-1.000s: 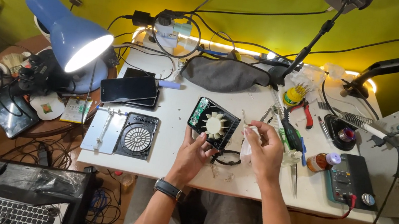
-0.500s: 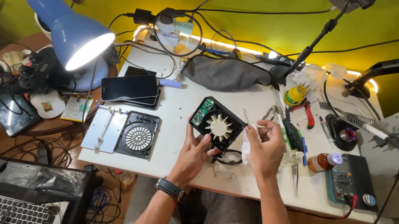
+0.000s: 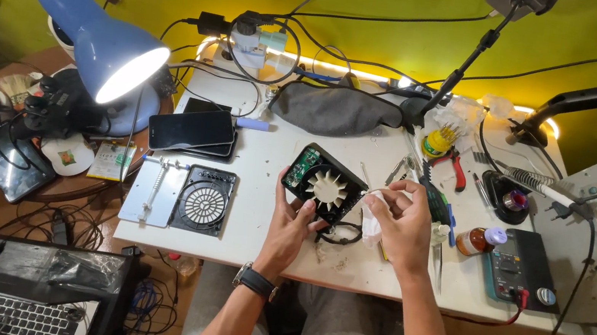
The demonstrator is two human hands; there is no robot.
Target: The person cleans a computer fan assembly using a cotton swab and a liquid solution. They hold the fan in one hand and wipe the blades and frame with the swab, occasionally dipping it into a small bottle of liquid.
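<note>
- A laptop [image 3: 18, 311] sits at the bottom left, below the worktop [image 3: 258, 239].
- A lit blue desk lamp [image 3: 103, 50] leans over the left end, with a dark phone [image 3: 192, 129] lying just beside its base.
- Nearer the front edge lie a metal holder plate [image 3: 153, 191] and, touching it on the right, a black round grille cover [image 3: 205, 201].
- The left hand [image 3: 291, 224], with a watch [image 3: 255, 281] on the wrist, grips the lower edge of a black fan unit [image 3: 323, 184] with a white fan wheel; its fingers are curled around the casing, thumb on top. The unit is tilted above the middle of the worktop.
- The right hand [image 3: 402, 223] is just right of the unit, its fingers pinching a small white piece against the casing's right edge.
- A grey pouch [image 3: 337, 110] lies behind the hands.
- Red-handled pliers [image 3: 458, 169] and a small brown bottle [image 3: 471, 242] sit further right.
- A dark meter [image 3: 523, 270] with a round dial is at the right end.
</note>
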